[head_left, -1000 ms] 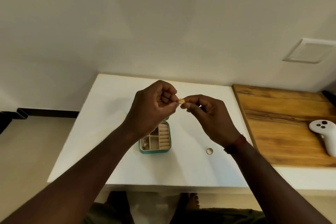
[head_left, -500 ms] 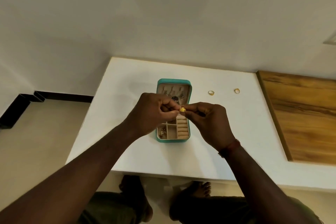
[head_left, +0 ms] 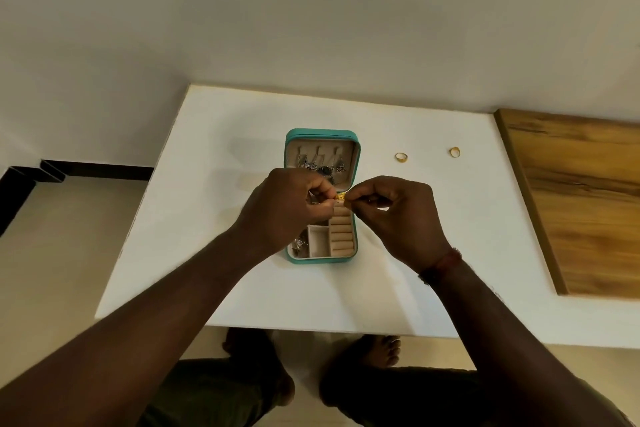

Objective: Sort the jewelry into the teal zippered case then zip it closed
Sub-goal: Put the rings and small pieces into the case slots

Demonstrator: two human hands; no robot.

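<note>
Left grip (head_left: 287, 204): fingers curled, thumb and forefinger pinching one end of a small gold piece (head_left: 340, 197). Right grip (head_left: 398, 215): likewise curled, pinching the other end. Piece held in the air between the two, right over the middle of the case (head_left: 322, 133), about where lid meets base. Kind of jewelry too small to tell.

Case open flat on the white table (head_left: 214, 218), teal rim, beige lining, lid half on the far side. In the lid, dangling earrings (head_left: 323, 168), dark and silvery, partly hidden behind the left grip. In the near half, ring rolls (head_left: 341, 236) along the right, a square compartment (head_left: 318, 241) just beside them, silvery bits (head_left: 299, 246) in the compartment at the left.

Out on the table, right of the case and apart from it: one gold ring (head_left: 401, 157), then a second ring (head_left: 454, 151) farther right, near the wood board (head_left: 571, 204). Both loose, well apart from each other.

Red band (head_left: 448, 260) round the right wrist. Bare feet (head_left: 379, 350) on the floor below the table's near edge.
</note>
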